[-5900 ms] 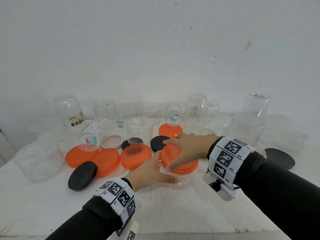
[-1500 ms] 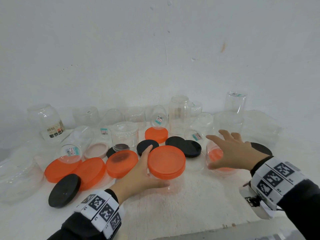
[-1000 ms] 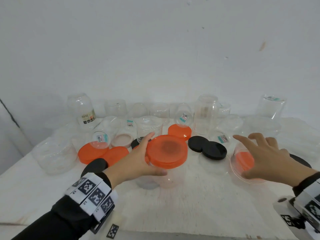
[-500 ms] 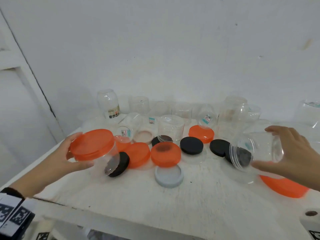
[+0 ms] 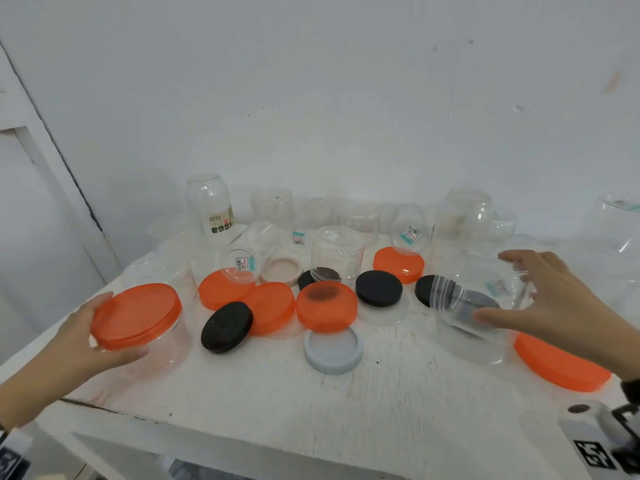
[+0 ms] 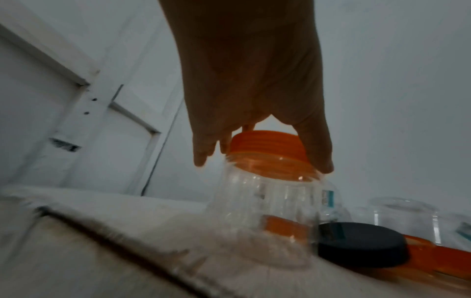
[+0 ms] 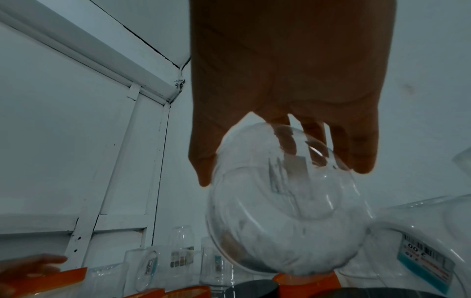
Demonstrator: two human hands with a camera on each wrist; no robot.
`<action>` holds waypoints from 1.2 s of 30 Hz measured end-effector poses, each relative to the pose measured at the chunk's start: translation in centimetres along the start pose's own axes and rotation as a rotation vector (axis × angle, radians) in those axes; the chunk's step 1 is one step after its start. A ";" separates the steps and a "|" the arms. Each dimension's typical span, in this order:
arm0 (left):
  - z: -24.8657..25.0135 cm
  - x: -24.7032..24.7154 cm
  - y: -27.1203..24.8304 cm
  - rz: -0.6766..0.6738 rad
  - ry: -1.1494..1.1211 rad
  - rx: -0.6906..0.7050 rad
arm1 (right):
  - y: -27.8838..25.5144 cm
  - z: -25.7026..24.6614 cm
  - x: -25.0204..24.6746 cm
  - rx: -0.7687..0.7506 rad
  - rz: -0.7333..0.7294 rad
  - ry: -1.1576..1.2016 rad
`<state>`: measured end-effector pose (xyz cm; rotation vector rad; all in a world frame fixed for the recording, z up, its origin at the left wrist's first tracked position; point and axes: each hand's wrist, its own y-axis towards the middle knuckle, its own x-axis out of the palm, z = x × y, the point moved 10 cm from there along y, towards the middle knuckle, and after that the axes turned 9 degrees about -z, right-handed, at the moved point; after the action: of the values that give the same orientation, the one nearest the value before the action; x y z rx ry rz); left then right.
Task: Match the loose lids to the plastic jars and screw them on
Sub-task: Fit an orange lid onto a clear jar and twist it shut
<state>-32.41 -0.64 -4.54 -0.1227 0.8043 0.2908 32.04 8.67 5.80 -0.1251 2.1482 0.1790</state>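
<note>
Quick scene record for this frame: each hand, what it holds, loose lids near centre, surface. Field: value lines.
left hand: grips capped jar by its orange lid, at table's left edge
right hand: holds clear open jar, tilted, mouth toward centre, above the table
loose lids: black lid; grey lid; large orange lid under right hand
surface: white table

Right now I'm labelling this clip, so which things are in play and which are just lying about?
In play:
- left hand gripping the capped jar by its orange lid
- right hand holding an open jar, tilted
- large orange lid under the right wrist

Lying about:
- black lid
- grey lid
- labelled bottle
- white table
</note>
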 end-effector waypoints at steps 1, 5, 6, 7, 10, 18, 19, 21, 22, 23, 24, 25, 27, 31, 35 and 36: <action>1.9 0.0 -0.2 0.011 0.033 0.010 | -0.1 -0.2 0.0 0.001 -0.001 0.005; 11.7 1.0 -1.3 0.047 0.207 0.111 | -0.5 -0.6 0.2 0.031 -0.002 0.042; 13.8 1.9 -1.4 0.033 0.230 0.139 | -0.5 -0.6 0.4 0.045 -0.006 0.058; 15.8 3.1 -1.3 0.000 0.238 0.170 | -0.4 -0.6 0.7 0.062 -0.015 0.073; 21.6 7.4 -0.6 -0.098 0.236 0.319 | -0.1 -0.6 1.7 0.105 -0.071 0.115; 28.7 20.6 2.7 -0.518 0.355 0.362 | -0.4 -1.6 5.5 0.150 -0.287 0.131; 28.8 21.5 3.2 -0.536 0.381 0.341 | -0.4 -1.7 5.9 0.147 -0.304 0.144; 28.7 23.0 3.7 -0.565 0.433 0.317 | -0.5 -1.9 7.1 0.140 -0.356 0.156; 28.5 23.7 3.8 -0.581 0.472 0.310 | -0.5 -1.9 7.7 0.139 -0.380 0.152; 28.1 24.3 3.9 -0.598 0.519 0.298 | -0.5 -1.7 8.3 0.145 -0.402 0.148; 27.7 24.8 3.9 -0.611 0.566 0.287 | -0.6 -1.6 8.9 0.155 -0.420 0.147; 27.4 25.2 3.8 -0.618 0.608 0.280 | -0.6 -1.5 9.4 0.168 -0.435 0.157; 27.1 25.5 3.7 -0.611 0.652 0.285 | -0.6 -1.2 10.1 0.192 -0.455 0.198; 27.5 25.3 3.6 -0.592 0.608 0.296 | -0.9 -1.4 10.9 0.203 -0.500 0.276; 28.5 23.7 3.7 -0.530 0.418 0.309 | -1.1 -1.5 11.9 0.192 -0.556 0.333; 28.7 23.3 3.5 -0.517 0.355 0.310 | -1.2 -1.6 12.1 0.179 -0.574 0.349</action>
<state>1.69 13.86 -1.63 -0.0875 1.1249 -0.3550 24.24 6.91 -3.53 -0.6994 2.3609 -0.3938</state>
